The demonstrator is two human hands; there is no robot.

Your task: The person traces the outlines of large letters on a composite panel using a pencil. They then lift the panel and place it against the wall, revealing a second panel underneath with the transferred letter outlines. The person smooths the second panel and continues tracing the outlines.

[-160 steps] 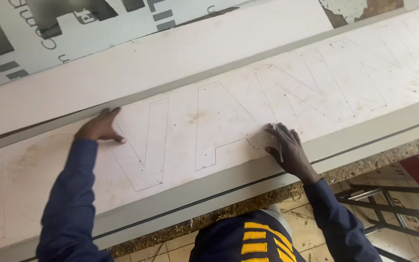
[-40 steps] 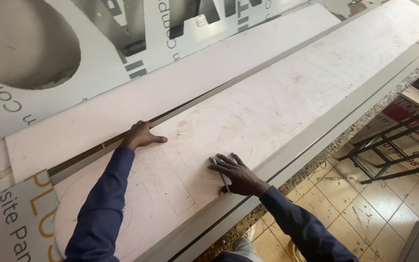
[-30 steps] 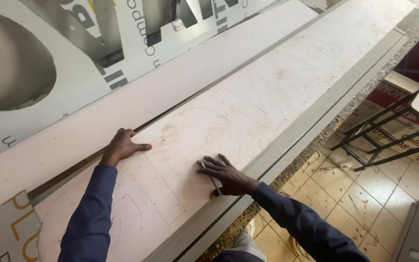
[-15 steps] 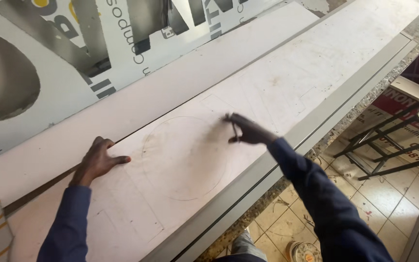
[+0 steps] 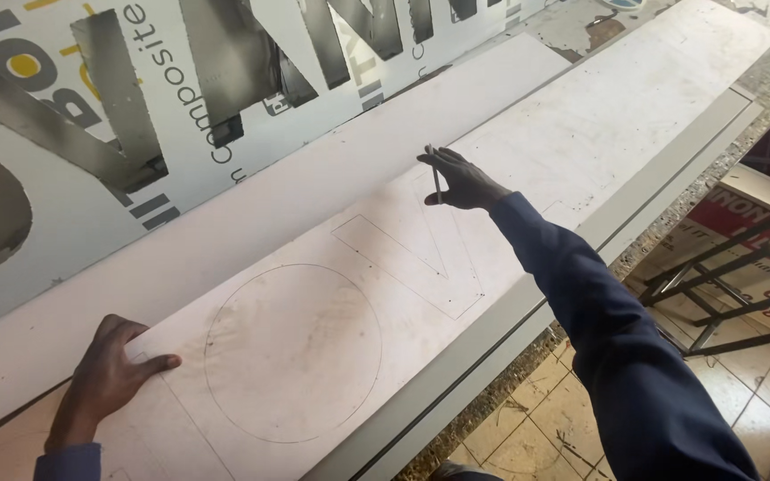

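Left hand (image 5: 109, 379) flat, right hand (image 5: 461, 178) outstretched

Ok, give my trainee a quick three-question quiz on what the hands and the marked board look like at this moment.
1. True or false: the right hand holds a thin pencil-like tool.
2. Which outline on the long white board lies nearest the left hand: A) circle, B) V shape, C) square?
3. Fill in: the left hand rests flat on the board's ____ edge.

Key: 1 true. 2 A, the drawn circle; the V outline is nearer the right hand. 3 far.
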